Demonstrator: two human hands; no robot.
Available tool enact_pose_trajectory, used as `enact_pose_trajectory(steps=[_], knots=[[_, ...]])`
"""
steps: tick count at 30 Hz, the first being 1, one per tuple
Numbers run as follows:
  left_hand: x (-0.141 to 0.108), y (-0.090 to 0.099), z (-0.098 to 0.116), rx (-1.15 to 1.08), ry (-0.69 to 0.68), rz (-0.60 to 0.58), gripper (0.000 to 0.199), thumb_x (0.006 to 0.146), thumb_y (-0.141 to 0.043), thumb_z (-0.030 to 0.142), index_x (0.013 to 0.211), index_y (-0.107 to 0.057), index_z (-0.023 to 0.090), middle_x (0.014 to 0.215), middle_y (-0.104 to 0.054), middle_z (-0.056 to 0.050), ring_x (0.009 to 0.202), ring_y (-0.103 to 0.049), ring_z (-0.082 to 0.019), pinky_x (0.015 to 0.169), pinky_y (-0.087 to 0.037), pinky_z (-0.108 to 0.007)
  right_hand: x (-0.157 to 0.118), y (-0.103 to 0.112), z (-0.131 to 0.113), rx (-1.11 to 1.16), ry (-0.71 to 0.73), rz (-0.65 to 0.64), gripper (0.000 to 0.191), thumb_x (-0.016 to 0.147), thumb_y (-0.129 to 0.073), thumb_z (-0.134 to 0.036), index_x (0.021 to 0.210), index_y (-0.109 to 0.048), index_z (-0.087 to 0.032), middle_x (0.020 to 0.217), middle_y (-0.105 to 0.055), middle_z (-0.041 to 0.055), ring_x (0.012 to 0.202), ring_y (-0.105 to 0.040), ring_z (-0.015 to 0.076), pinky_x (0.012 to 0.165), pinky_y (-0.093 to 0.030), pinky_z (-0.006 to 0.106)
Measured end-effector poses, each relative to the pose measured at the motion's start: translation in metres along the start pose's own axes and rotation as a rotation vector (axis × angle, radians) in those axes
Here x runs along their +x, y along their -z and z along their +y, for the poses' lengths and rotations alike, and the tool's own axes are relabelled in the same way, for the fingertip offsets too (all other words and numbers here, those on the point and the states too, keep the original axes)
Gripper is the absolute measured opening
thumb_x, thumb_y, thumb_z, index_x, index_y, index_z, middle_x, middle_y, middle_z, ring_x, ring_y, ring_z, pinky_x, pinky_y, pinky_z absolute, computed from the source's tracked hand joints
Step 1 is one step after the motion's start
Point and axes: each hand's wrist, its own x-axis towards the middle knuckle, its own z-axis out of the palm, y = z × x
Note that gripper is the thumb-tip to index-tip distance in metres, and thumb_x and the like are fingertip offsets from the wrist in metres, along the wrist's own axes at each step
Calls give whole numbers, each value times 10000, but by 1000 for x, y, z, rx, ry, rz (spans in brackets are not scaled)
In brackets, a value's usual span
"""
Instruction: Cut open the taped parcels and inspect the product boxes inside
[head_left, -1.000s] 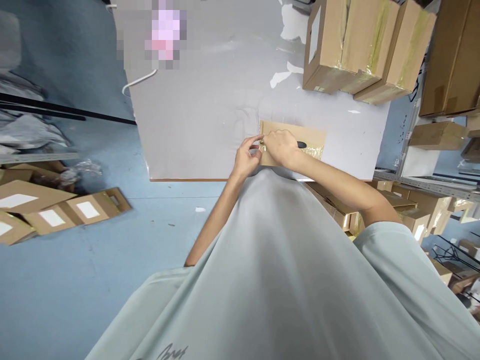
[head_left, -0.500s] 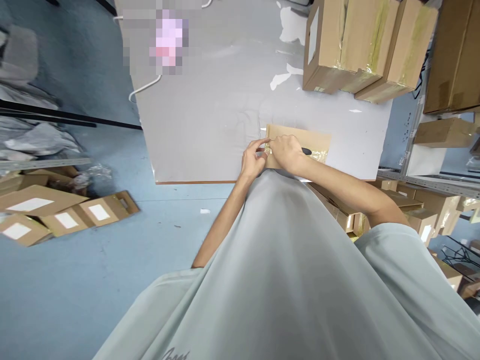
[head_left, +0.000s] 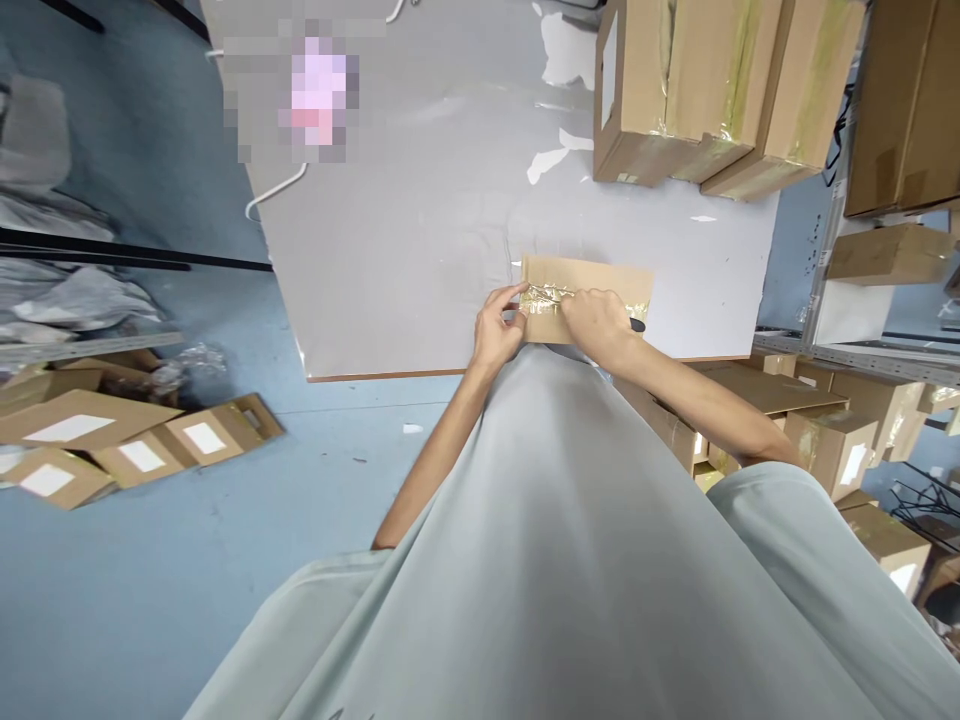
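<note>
A small cardboard box [head_left: 589, 272] lies at the table's near edge, with clear, wrinkled tape [head_left: 541, 299] along its top. My left hand [head_left: 497, 328] grips the box's left end, thumb and fingers curled at its edge. Over the right part of the box, my right hand [head_left: 598, 322] is closed round a black-handled tool [head_left: 637, 325]. Only the dark rounded end of that tool sticks out past the fingers, so its exact kind is hidden. The tape between the two hands looks rumpled or split.
Large taped cartons [head_left: 705, 90] stand at the table's back right. A blurred pink item [head_left: 319, 90] and a white cable [head_left: 277, 190] are at the back left. Shelving with boxes [head_left: 889, 255] flanks the right; more cartons [head_left: 202, 437] rest on the left.
My right hand has slid right along the box with the tool, uncovering the tape at the left. My left hand stays at the box's left end. The view has shifted slightly.
</note>
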Motion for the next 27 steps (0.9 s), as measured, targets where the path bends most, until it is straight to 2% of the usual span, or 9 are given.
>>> enact_pose_trajectory(steps=[3,6,10,14,20,27], knots=[[1,0,-1,4,-5,-2,507,972,-713,336,1468,-785,259,1518,-742,-119,1229,-762,-273,911,-703,-355,-1,3,-4,23,-11,28,436,1137,-485,-70,1482,-745,-126,1235,-859,235,1217,-828,327,1017,-602,377],[2,0,-4,3,-7,-3,502,976,-714,336,1467,-783,256,1515,-741,-125,1237,-763,-278,914,-704,-360,11,3,-2,51,3,16,459,1132,-473,-36,1501,-732,-126,1267,-855,231,1235,-822,328,1024,-598,380],[2,0,-6,2,-24,-8,501,979,-702,309,1470,-778,249,1510,-738,-133,1296,-746,-293,965,-703,-389,26,-2,4,84,16,13,417,1173,-460,-132,1459,-763,-121,1308,-842,246,1273,-799,351,1052,-590,417],[2,1,-7,-6,-14,-27,517,977,-696,288,1489,-767,258,1528,-728,-128,1216,-764,-269,915,-704,-368,27,-6,7,82,26,7,398,1200,-479,-231,1438,-774,-111,1310,-834,258,1292,-783,371,1081,-577,441],[2,2,-5,-5,2,-44,521,990,-692,297,1504,-761,258,1551,-711,-135,1210,-769,-273,920,-702,-381,32,-3,-4,69,25,-4,375,1157,-499,-175,1388,-788,-114,1305,-833,260,1283,-780,374,1102,-574,447],[3,-5,1,12,7,20,448,1002,-713,341,1437,-787,265,1526,-748,-111,1248,-766,-276,1044,-693,-416,33,-2,-14,9,17,14,363,1144,-539,-188,1417,-764,-108,1315,-826,273,1253,-801,367,1098,-607,458]])
